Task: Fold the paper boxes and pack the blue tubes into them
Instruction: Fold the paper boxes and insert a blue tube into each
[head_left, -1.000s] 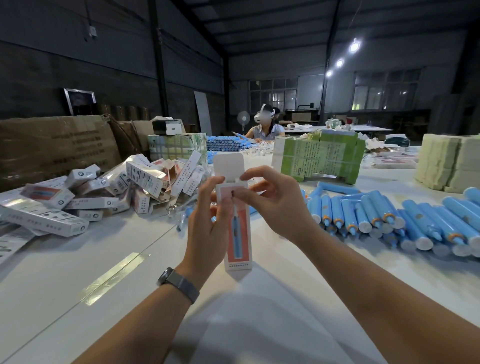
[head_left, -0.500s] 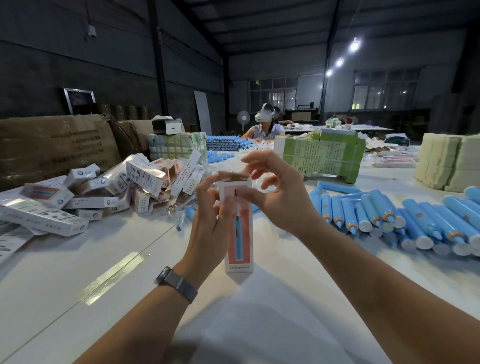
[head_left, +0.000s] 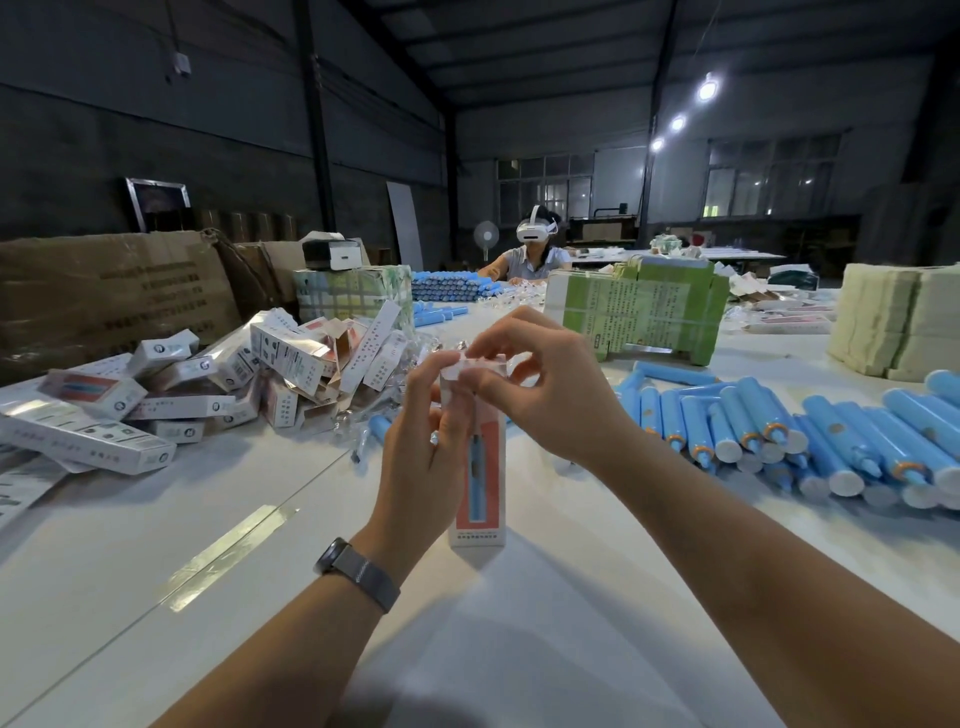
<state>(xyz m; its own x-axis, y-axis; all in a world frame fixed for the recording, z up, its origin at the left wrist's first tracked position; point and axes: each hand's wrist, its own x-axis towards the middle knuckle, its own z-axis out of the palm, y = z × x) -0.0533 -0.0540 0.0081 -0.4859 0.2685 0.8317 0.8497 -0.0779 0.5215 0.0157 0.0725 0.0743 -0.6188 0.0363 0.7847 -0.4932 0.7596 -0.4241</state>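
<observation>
While the box (head_left: 477, 467) stands upright, both hands meet at its top.
Left hand (head_left: 423, 457) grips its side; right hand (head_left: 545, 395) pinches the top flap from above.

Held box (head_left: 480, 467): white, red-orange panel, blue tube picture. Tubes (head_left: 769, 431) at desk right edge: light blue, white caps, orange rings. Desk (head_left: 156, 545): white. Bundle (head_left: 639, 312) at far edge: green print. Watch strap (head_left: 358, 571): grey.

Upright white-and-red paper box (head_left: 479, 499), blue tubes (head_left: 810, 441) heaped rightward
</observation>
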